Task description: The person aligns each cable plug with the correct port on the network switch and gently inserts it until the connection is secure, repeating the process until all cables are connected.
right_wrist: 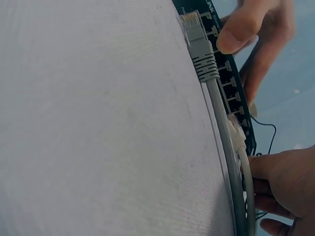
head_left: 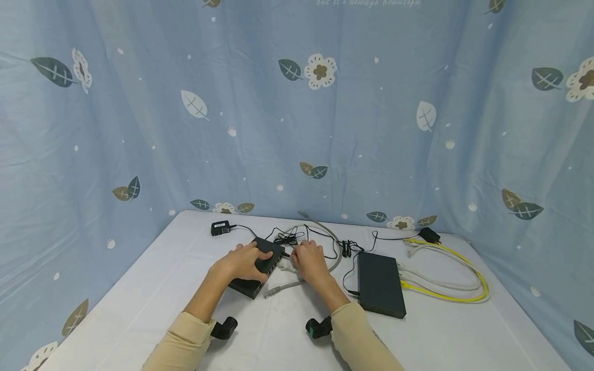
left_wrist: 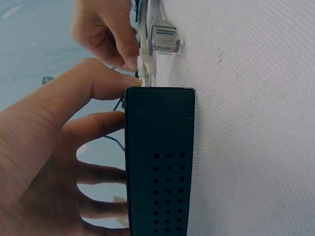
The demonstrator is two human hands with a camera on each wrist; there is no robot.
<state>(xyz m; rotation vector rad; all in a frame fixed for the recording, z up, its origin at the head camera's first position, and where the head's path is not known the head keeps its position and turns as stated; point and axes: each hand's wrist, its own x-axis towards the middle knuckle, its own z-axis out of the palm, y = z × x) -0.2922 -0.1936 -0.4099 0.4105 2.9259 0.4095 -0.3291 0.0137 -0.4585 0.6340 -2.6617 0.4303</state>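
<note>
A black network switch (head_left: 268, 248) lies on the left of the table, a row of ports along its right side. My left hand (head_left: 243, 263) rests over its top with spread fingers, the thumb at the port-side edge. At the switch's far right corner, my right hand (head_left: 308, 260) pinches a black power plug (head_left: 285, 254) with curled fingers, which partly hide it. Beside the ports runs a grey network cable, its clear connector (right_wrist: 192, 24) loose in front of them. A thinner white cable (right_wrist: 238, 137) has its end close to the port row.
A second black switch (head_left: 381, 283) stands to the right, with yellow (head_left: 482, 288) and white cables at its right side. Bundled black cords (head_left: 287, 238) lie behind the hands. Black power adapters sit at the back left (head_left: 220, 228) and back right (head_left: 429, 236).
</note>
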